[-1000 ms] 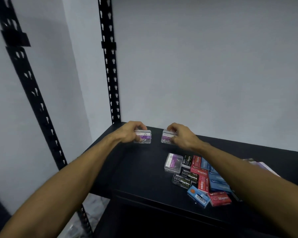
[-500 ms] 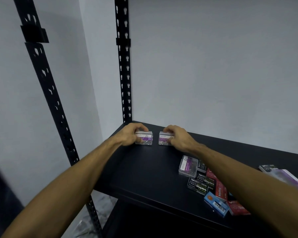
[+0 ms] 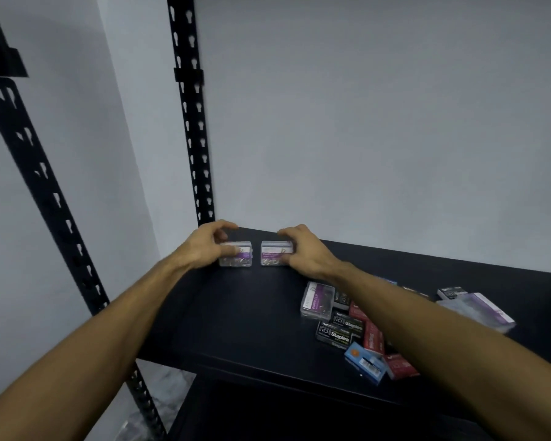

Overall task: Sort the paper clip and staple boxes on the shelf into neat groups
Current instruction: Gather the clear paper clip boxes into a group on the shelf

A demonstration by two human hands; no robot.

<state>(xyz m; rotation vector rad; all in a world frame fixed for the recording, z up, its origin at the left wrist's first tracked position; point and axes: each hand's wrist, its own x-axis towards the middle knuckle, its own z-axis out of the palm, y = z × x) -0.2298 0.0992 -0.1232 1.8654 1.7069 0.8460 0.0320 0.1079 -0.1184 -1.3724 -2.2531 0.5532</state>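
- Clear-plastic left clip box (image 3: 236, 253) and right clip box (image 3: 275, 253) lie side by side, apart, near the shelf (image 3: 236, 313) back-left corner.
- My left hand (image 3: 204, 246) pinches one; my right hand (image 3: 303, 249) the other.
- I judge the gap between them should close.

Dim, soft light (edges warped, slightly blurred)

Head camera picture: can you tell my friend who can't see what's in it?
Two bare hands each hold a small clear paper clip box at the back left of a black shelf: the left hand holds the left box, the right hand holds the right box, with a small gap between. A jumbled pile of boxes lies nearer on the right.
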